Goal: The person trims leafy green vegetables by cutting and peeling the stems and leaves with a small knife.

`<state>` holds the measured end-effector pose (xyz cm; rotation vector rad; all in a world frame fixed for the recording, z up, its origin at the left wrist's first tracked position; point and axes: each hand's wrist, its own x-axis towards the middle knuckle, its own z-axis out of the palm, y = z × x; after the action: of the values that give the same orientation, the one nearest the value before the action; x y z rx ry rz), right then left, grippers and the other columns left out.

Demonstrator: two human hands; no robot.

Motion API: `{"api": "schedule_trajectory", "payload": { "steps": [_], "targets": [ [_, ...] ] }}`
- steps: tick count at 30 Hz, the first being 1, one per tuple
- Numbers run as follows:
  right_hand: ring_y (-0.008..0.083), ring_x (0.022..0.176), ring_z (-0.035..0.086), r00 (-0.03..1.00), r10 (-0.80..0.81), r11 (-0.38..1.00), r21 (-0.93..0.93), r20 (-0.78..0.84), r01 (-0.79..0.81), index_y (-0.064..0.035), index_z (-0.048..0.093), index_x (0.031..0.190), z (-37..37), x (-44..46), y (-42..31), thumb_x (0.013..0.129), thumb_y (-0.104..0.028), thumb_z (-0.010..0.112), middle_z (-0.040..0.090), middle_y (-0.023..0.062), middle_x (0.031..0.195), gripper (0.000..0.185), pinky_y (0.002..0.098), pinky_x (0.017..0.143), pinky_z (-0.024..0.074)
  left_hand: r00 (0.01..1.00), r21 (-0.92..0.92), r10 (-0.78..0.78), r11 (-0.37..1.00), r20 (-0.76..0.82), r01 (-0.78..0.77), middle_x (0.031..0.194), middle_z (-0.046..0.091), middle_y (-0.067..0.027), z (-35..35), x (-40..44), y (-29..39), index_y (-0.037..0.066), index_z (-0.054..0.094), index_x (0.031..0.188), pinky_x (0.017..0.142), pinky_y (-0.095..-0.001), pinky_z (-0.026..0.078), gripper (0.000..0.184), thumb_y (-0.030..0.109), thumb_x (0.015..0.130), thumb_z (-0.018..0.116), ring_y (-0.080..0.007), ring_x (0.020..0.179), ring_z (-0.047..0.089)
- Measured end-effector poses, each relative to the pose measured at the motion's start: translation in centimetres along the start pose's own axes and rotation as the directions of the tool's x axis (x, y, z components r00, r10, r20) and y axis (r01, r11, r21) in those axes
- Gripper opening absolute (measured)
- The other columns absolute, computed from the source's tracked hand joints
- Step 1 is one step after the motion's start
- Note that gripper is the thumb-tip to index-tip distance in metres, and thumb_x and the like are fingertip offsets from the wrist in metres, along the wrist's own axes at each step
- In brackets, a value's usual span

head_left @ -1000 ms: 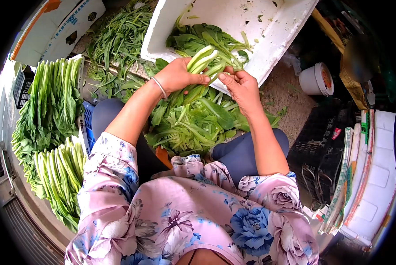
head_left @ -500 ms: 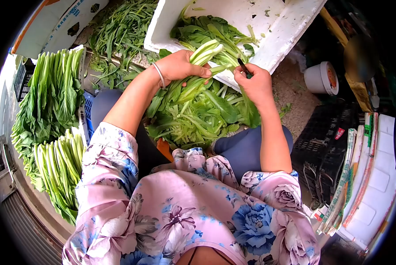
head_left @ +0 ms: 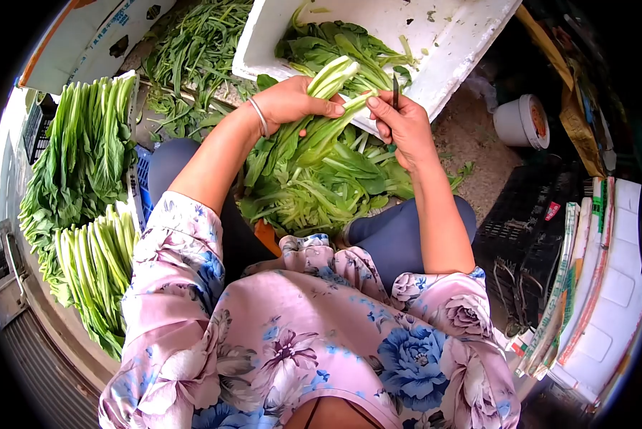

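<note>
My left hand [head_left: 292, 106], with a bangle at its wrist, is closed round a bunch of leafy greens [head_left: 334, 77], pale stem ends pointing up and right. My right hand [head_left: 403, 127] is closed on a small knife [head_left: 395, 91], its dark blade upright beside the thumb. The right thumb and fingers are at the stem end of one stalk [head_left: 328, 125] that slants across from the left hand. Below both hands lies a heap of loose leaves [head_left: 310, 196]. More greens [head_left: 342, 46] lie in a white foam box [head_left: 449, 43] just beyond.
Two stacks of greens, one upper [head_left: 85, 157] and one lower [head_left: 97, 268], stand at the left. Loose leaves [head_left: 199, 53] cover the ground at the upper left. A white bucket [head_left: 514, 125], a black crate [head_left: 525, 222] and white foam pieces [head_left: 610, 286] are at the right.
The knife blade, hidden one second ago, now shows upright in my right hand. My right hand moved right, then back toward the stalk. My left hand still holds the bunch.
</note>
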<state>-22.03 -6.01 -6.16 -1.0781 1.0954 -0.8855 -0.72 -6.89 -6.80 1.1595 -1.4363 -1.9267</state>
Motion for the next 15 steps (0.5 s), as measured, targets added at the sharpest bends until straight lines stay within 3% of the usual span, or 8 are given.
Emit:
{"api": "schedule_trajectory", "payload": {
  "steps": [1, 6, 9, 10, 12, 13, 15],
  "targets": [
    [0.0006, 0.047, 0.041, 1.0, -0.012, 1.0, 0.023, -0.007, 0.012, -0.0021, 0.06, 0.09, -0.2, 0.1, 0.0, 0.082, -0.021, 0.067, 0.055, -0.0014, 0.067, 0.021, 0.015, 0.039, 0.0298, 0.999, -0.019, 0.011, 1.0, -0.033, -0.012, 0.082, 0.066, -0.0032, -0.2, 0.2, -0.2, 0.005, 0.058, 0.094, 0.042, -0.017, 0.04, 0.026, 0.025, 0.079, 0.066, -0.0071, 0.064, 0.06],
    [0.0005, 0.046, 0.041, 0.994, -0.014, 0.999, 0.041, -0.111, 0.019, -0.0034, 0.06, 0.082, -1.8, 0.7, 0.3, 0.082, -0.02, 0.066, 0.054, -0.002, 0.065, 0.017, 0.0153, 0.038, 0.0294, 0.98, -0.144, 0.059, 0.986, -0.192, -0.088, 0.096, 0.065, -0.012, -1.2, -0.8, 0.9, 0.003, 0.052, 0.101, 0.044, -0.0166, 0.042, 0.029, 0.02, 0.082, 0.064, -0.0153, 0.077, 0.065],
    [0.0022, 0.045, 0.04, 0.939, 0.342, 0.921, -0.211, 0.043, -0.326, -0.0002, 0.06, 0.096, -2.1, 0.1, 0.1, 0.084, -0.016, 0.061, 0.052, -0.0025, 0.062, 0.021, 0.015, 0.04, 0.0289, 0.932, -0.224, 0.09, 0.959, -0.351, -0.176, 0.095, 0.064, -0.0144, -2.2, -1.6, 1.5, 0.002, 0.048, 0.104, 0.046, -0.0186, 0.044, 0.03, 0.019, 0.084, 0.061, -0.0182, 0.08, 0.065],
    [0.0029, 0.044, 0.041, 0.879, 0.432, 0.878, -0.317, 0.203, -0.359, 0.0003, 0.06, 0.105, -1.8, -0.5, 0.0, 0.083, -0.016, 0.063, 0.057, 0.0004, 0.064, 0.027, 0.0157, 0.04, 0.0299, 0.912, -0.261, 0.085, 0.944, -0.401, -0.202, 0.094, 0.064, -0.0136, -2.3, -2.0, 1.8, 0.002, 0.048, 0.104, 0.047, -0.019, 0.045, 0.029, 0.019, 0.084, 0.061, -0.0181, 0.079, 0.065],
    [0.004, 0.044, 0.042, 0.841, 0.468, 0.841, -0.429, 0.271, -0.33, 0.0047, 0.057, 0.11, -1.0, -1.1, 1.0, 0.082, -0.014, 0.063, 0.062, 0.0048, 0.068, 0.034, 0.0184, 0.038, 0.0318, 0.893, -0.301, 0.108, 0.918, -0.438, -0.259, 0.086, 0.063, -0.0084, -2.7, -2.1, 1.9, 0.003, 0.05, 0.101, 0.049, -0.0202, 0.044, 0.028, 0.02, 0.083, 0.063, -0.0155, 0.073, 0.064],
    [0.0052, 0.044, 0.043, 0.888, 0.387, 0.86, -0.446, 0.249, -0.25, 0.0061, 0.051, 0.118, -1.2, -0.5, 1.2, 0.082, -0.013, 0.062, 0.064, 0.0078, 0.072, 0.042, 0.0195, 0.04, 0.0345, 0.869, -0.269, 0.098, 0.929, -0.485, -0.255, 0.083, 0.062, -0.006, -2.8, -2.2, 2.1, 0.004, 0.052, 0.1, 0.049, -0.0205, 0.043, 0.027, 0.021, 0.082, 0.064, -0.0138, 0.07, 0.062],
    [0.0073, 0.046, 0.046, 0.972, 0.233, 0.847, -0.499, 0.035, -0.185, 0.0041, 0.057, 0.108, -2.1, 2.4, 1.2, 0.083, -0.014, 0.059, 0.063, 0.0066, 0.068, 0.031, 0.0211, 0.045, 0.0383, 0.805, -0.245, 0.077, 0.932, -0.588, -0.268, 0.075, 0.056, -0.0003, -2.2, -2.5, 2.5, 0.005, 0.057, 0.096, 0.049, -0.0207, 0.04, 0.026, 0.023, 0.08, 0.067, -0.0095, 0.06, 0.055]
  ]
}}
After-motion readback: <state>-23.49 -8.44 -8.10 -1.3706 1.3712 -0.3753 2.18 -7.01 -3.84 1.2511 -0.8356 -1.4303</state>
